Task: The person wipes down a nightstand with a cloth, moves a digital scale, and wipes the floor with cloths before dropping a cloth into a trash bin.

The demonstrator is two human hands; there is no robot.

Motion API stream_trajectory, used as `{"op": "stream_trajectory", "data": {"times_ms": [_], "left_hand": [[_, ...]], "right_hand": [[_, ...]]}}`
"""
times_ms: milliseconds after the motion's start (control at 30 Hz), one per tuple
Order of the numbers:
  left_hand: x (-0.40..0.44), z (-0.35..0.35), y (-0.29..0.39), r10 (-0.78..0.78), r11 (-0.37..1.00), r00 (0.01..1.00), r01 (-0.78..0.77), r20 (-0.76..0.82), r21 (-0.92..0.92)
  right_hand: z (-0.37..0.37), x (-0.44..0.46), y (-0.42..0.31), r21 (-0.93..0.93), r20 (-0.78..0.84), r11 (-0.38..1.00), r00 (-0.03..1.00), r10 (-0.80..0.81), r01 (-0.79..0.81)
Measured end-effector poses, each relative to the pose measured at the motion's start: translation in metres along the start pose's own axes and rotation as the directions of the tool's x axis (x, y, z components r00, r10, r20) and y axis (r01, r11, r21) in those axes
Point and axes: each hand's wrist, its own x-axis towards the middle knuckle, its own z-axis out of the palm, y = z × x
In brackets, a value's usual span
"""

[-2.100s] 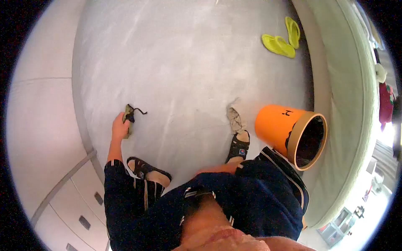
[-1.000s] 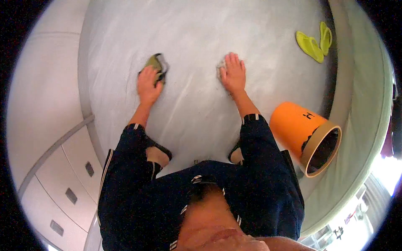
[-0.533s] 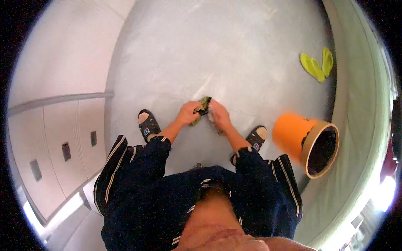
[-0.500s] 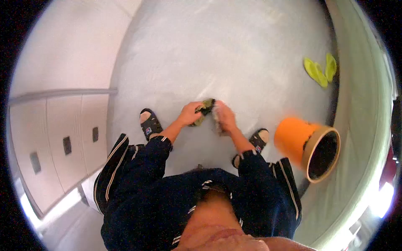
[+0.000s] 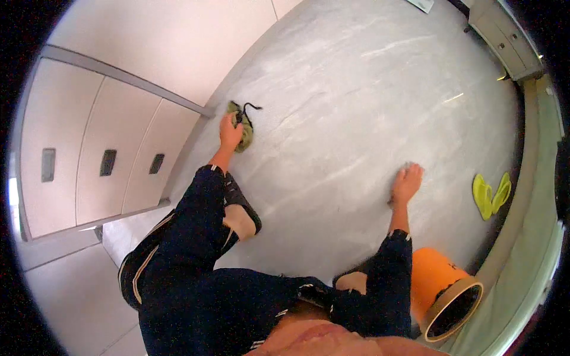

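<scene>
My left hand [image 5: 230, 133] is wrapped round a crumpled green cloth [image 5: 246, 137] with black parts and a loose black cord, down at the floor beside the cabinet base. Off to the right, my right hand [image 5: 407, 183] lies palm down on the grey floor [image 5: 320, 166], its fingers stretched forward. A bit of greyish cloth seems to show at that hand's edge; most of what is under the palm is hidden.
An orange bin [image 5: 432, 276] with a tan rim lies tilted at the lower right. Yellow-green slippers [image 5: 482, 196] are beyond it. White drawers [image 5: 110, 148] line the left; another cabinet [image 5: 504, 41] stands at the upper right.
My hands have moved from close together to far apart, the left with the green cloth. The view has turned, bringing the upper-right cabinet into sight.
</scene>
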Motion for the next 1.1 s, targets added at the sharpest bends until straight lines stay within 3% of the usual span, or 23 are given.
{"op": "stream_trajectory", "data": {"times_ms": [33, 100, 167, 233, 300, 333, 367, 400, 433, 467, 567, 633, 667, 700, 733, 800, 833, 900, 967, 1033, 1100], "left_hand": [[0.009, 0.001, 0.004, -0.007, 0.999, 1.0, 0.006, 0.011, 0.051], [0.035, 0.035, 0.015, 0.231, 0.947, 0.965, -0.194, -0.124, 0.254], [0.07, 0.056, 0.06, 0.271, 0.954, 0.962, -0.269, 0.001, 0.136], [0.084, 0.075, 0.12, 0.442, 0.894, 0.893, -0.447, 0.086, 0.043], [0.081, 0.102, 0.173, 0.481, 0.86, 0.81, -0.51, 0.335, -0.004], [0.065, 0.111, 0.192, 0.576, 0.816, 0.753, -0.551, 0.318, -0.175], [0.042, 0.115, 0.21, 0.626, 0.78, 0.719, -0.589, 0.303, -0.212], [0.02, 0.114, 0.224, 0.595, 0.795, 0.672, -0.571, 0.44, -0.202], [-0.009, 0.104, 0.229, 0.676, 0.735, 0.642, -0.622, 0.362, -0.27], [-0.032, 0.148, 0.205, 0.742, 0.67, 0.565, -0.634, 0.36, -0.387], [-0.11, 0.078, 0.212, 0.758, 0.648, 0.502, -0.648, 0.416, -0.399], [-0.157, 0.082, 0.178, 0.793, 0.604, 0.535, -0.624, 0.292, -0.497], [-0.176, 0.048, 0.185, 0.71, 0.7, 0.515, -0.594, 0.481, -0.397], [-0.194, 0.039, 0.178, 0.702, 0.697, 0.483, -0.617, 0.523, -0.366], [-0.208, 0.031, 0.171, 0.69, 0.692, 0.451, -0.639, 0.566, -0.335], [-0.233, 0.06, 0.121, 0.568, 0.806, 0.443, -0.472, 0.694, -0.358], [-0.246, 0.061, 0.107, 0.5, 0.855, 0.422, -0.38, 0.756, -0.354], [-0.255, 0.008, 0.118, 0.458, 0.882, 0.517, -0.367, 0.724, -0.296], [-0.268, -0.027, 0.116, 0.398, 0.915, 0.621, -0.323, 0.675, -0.242], [-0.281, -0.054, 0.12, 0.334, 0.942, 0.731, -0.25, 0.595, -0.222], [-0.29, -0.078, 0.12, 0.312, 0.943, 0.793, -0.193, 0.524, -0.271]], "right_hand": [[0.003, 0.001, -0.022, 0.052, 0.016, 0.998, 0.999, -0.029, 0.028], [0.003, 0.0, -0.054, 0.129, 0.023, 0.981, 0.989, -0.148, 0.143], [0.014, -0.001, -0.078, 0.169, 0.024, 0.956, 0.969, -0.247, 0.239], [0.02, -0.002, -0.096, 0.204, 0.053, 0.945, 0.961, -0.271, 0.256], [0.02, -0.006, -0.107, 0.236, 0.058, 0.93, 0.951, -0.303, 0.282], [0.018, -0.006, -0.11, 0.251, 0.059, 0.921, 0.945, -0.321, 0.297], [0.017, -0.01, -0.113, 0.279, 0.029, 0.915, 0.949, -0.313, 0.293], [0.018, -0.02, -0.113, 0.299, 0.042, 0.905, 0.943, -0.33, 0.303], [0.02, -0.029, -0.114, 0.321, 0.044, 0.893, 0.937, -0.346, 0.315], [0.015, -0.037, -0.117, 0.341, 0.043, 0.883, 0.933, -0.358, 0.323], [-0.002, -0.088, -0.13, 0.381, 0.078, 0.874, 0.931, -0.355, 0.301], [-0.01, -0.13, -0.139, 0.471, 0.098, 0.847, 0.939, -0.329, 0.248], [-0.011, -0.148, -0.139, 0.522, 0.091, 0.819, 0.94, -0.329, 0.237], [-0.021, -0.163, -0.14, 0.42, 0.102, 0.855, 0.92, -0.378, 0.305], [-0.028, -0.174, -0.143, 0.474, 0.08, 0.831, 0.926, -0.369, 0.29], [-0.052, -0.19, -0.159, 0.59, 0.346, 0.804, 0.921, -0.178, -0.066], [-0.067, -0.196, -0.159, 0.578, 0.349, 0.812, 0.923, -0.16, -0.078], [-0.085, -0.194, -0.154, 0.551, 0.344, 0.829, 0.931, -0.121, -0.096], [-0.097, -0.197, -0.15, 0.606, 0.253, 0.769, 0.966, 0.053, -0.201], [-0.145, -0.202, -0.154, 0.574, 0.292, 0.749, 0.938, 0.188, -0.33], [-0.134, -0.218, -0.127, 0.629, 0.077, 0.737, 0.963, 0.257, -0.247]]}}
